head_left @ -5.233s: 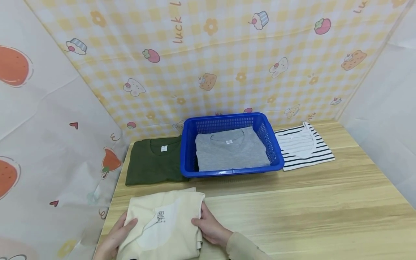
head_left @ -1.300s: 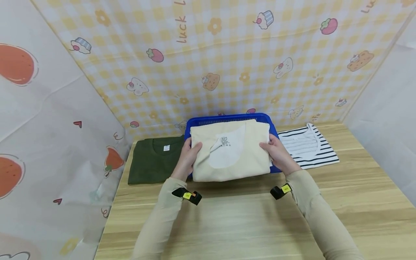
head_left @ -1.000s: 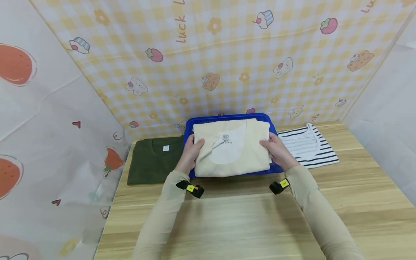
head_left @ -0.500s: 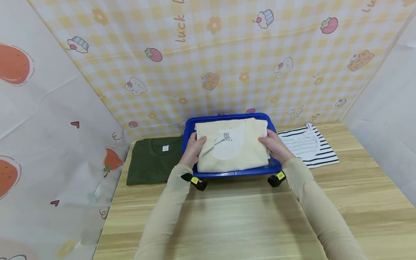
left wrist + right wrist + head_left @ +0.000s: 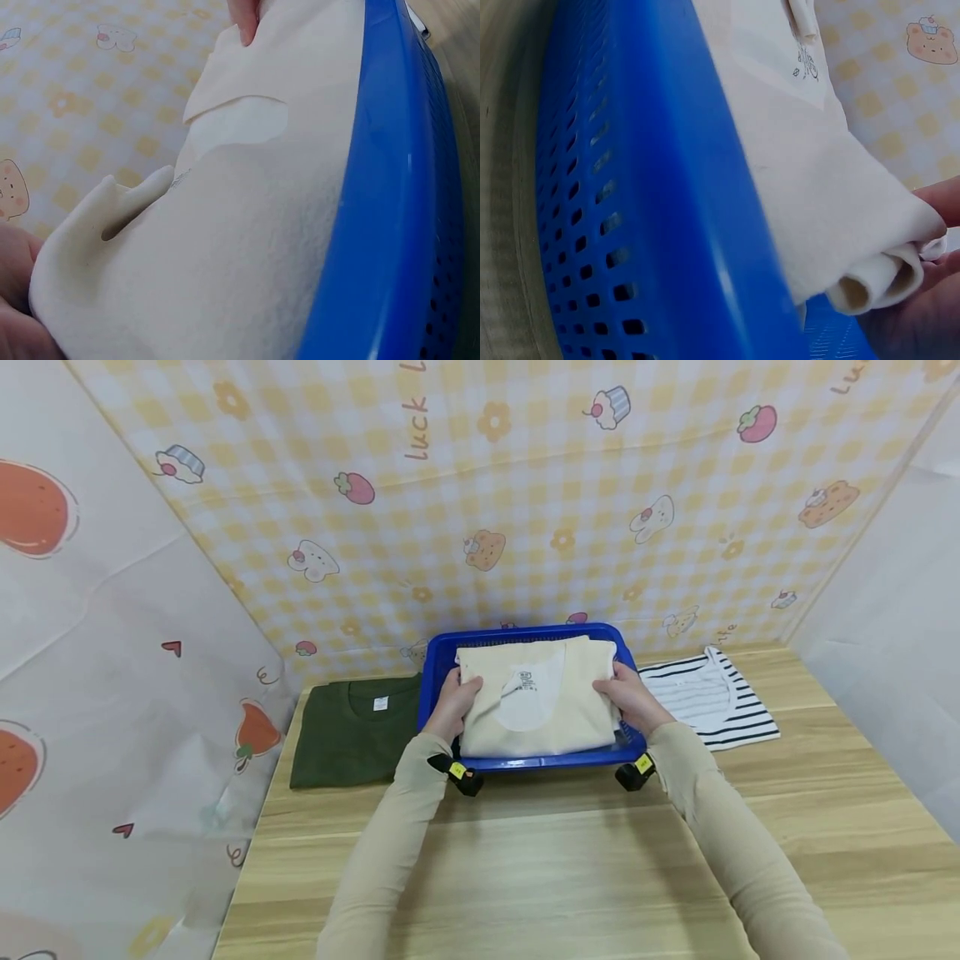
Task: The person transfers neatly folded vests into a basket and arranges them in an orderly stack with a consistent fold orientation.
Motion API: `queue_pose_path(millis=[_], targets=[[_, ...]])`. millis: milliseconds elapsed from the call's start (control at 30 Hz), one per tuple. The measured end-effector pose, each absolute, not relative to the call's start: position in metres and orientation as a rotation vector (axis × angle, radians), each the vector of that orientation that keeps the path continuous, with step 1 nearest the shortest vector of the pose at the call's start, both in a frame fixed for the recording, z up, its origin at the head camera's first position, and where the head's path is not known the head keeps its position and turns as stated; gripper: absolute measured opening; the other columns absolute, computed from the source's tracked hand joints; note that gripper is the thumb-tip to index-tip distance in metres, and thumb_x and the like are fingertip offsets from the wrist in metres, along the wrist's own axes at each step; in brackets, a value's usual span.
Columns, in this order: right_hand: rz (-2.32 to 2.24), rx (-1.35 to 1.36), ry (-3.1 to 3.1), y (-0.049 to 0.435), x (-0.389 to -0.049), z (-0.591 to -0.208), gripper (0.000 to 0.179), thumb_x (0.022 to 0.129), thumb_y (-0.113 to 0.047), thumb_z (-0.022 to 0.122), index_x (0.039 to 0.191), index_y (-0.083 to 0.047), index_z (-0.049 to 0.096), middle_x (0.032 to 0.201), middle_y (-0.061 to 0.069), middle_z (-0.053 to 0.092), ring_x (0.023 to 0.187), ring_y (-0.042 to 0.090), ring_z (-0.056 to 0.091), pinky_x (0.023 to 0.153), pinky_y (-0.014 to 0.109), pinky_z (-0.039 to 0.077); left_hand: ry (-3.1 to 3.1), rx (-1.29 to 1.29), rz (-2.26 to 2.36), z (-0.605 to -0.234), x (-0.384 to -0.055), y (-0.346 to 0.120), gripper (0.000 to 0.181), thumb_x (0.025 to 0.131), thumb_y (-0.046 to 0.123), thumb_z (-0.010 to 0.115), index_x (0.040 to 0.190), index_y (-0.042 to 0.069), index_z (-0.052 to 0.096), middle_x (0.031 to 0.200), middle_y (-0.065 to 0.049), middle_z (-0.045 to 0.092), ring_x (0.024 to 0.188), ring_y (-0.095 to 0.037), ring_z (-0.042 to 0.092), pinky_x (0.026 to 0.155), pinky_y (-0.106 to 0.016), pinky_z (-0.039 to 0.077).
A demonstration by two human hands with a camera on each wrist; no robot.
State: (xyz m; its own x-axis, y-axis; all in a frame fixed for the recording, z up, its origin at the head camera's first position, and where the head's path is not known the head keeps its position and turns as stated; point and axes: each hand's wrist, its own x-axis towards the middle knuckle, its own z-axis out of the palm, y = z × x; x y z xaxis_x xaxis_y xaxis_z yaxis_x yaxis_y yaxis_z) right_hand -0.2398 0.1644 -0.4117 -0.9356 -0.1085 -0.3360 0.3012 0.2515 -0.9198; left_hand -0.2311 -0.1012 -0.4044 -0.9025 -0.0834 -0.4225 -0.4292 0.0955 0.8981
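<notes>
A folded cream T-shirt with a printed neck label lies within the rim of the blue plastic basket. My left hand pinches its left side, thumb on top. On the opposite side my right hand grips the shirt's edge the same way. In the right wrist view, the rolled side layers of the cream T-shirt sit between the thumb and fingers of the right hand. The left wrist view has part of the left hand at the cloth's corner. The grey shirt under it is hidden.
A folded dark green T-shirt lies left of the basket, partly behind its rim. To the right is a folded striped shirt. The wooden table meets a checked cloth wall behind the basket.
Both hands have carried the cream T-shirt from the table's front left to over the basket, covering the grey shirt. In the last second it has sunk lower, within the rim.
</notes>
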Motion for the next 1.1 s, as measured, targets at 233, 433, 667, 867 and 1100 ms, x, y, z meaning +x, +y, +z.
queue_pose_path(millis=[233, 433, 667, 867, 1100], targets=[[-1.693, 0.176, 2.223, 0.163, -0.241, -0.415, 0.051, 0.093, -0.004, 0.039, 0.138, 0.008, 0.021, 0.127, 0.025, 0.04, 0.094, 0.019, 0.051, 0.077, 0.027, 0.047, 2.134, -0.516, 1.841, -0.408, -0.233, -0.099, 0.048, 0.095, 0.023, 0.047, 0.138, 0.016, 0.03, 0.135, -0.01, 0.039, 0.118, -0.028, 0.041, 0.098, -0.045, 0.035], [-1.651, 0.154, 2.273, 0.161, -0.239, -0.418, 0.052, 0.092, -0.007, 0.043, 0.137, 0.007, 0.023, 0.128, 0.026, 0.04, 0.104, 0.027, 0.049, 0.087, 0.038, 0.045, 2.157, -0.539, 1.809, -0.409, -0.232, -0.096, 0.045, 0.095, 0.022, 0.046, 0.137, 0.015, 0.032, 0.136, -0.01, 0.038, 0.12, -0.027, 0.039, 0.101, -0.044, 0.032], [-1.651, 0.127, 2.27, 0.162, -0.24, -0.42, 0.053, 0.091, -0.009, 0.045, 0.138, 0.006, 0.023, 0.126, 0.026, 0.042, 0.105, 0.029, 0.05, 0.088, 0.04, 0.045, 2.16, -0.529, 1.787, -0.412, -0.234, -0.095, 0.047, 0.095, 0.022, 0.045, 0.139, 0.015, 0.029, 0.138, -0.01, 0.037, 0.122, -0.027, 0.038, 0.102, -0.045, 0.031], [-1.596, 0.188, 2.261, 0.159, -0.239, -0.415, 0.053, 0.094, -0.007, 0.04, 0.14, 0.005, 0.017, 0.133, 0.026, 0.036, 0.114, 0.032, 0.043, 0.095, 0.042, 0.04, 2.161, -0.515, 1.76, -0.414, -0.235, -0.094, 0.048, 0.096, 0.022, 0.044, 0.14, 0.017, 0.028, 0.139, -0.01, 0.035, 0.123, -0.027, 0.037, 0.102, -0.045, 0.03], [-1.57, 0.187, 2.255, 0.159, -0.242, -0.417, 0.057, 0.093, -0.007, 0.04, 0.142, 0.005, 0.011, 0.136, 0.028, 0.031, 0.119, 0.037, 0.04, 0.097, 0.046, 0.038, 2.18, -0.456, 1.75, -0.416, -0.237, -0.094, 0.05, 0.096, 0.018, 0.042, 0.142, 0.015, 0.024, 0.141, -0.013, 0.032, 0.126, -0.029, 0.035, 0.103, -0.044, 0.029]])
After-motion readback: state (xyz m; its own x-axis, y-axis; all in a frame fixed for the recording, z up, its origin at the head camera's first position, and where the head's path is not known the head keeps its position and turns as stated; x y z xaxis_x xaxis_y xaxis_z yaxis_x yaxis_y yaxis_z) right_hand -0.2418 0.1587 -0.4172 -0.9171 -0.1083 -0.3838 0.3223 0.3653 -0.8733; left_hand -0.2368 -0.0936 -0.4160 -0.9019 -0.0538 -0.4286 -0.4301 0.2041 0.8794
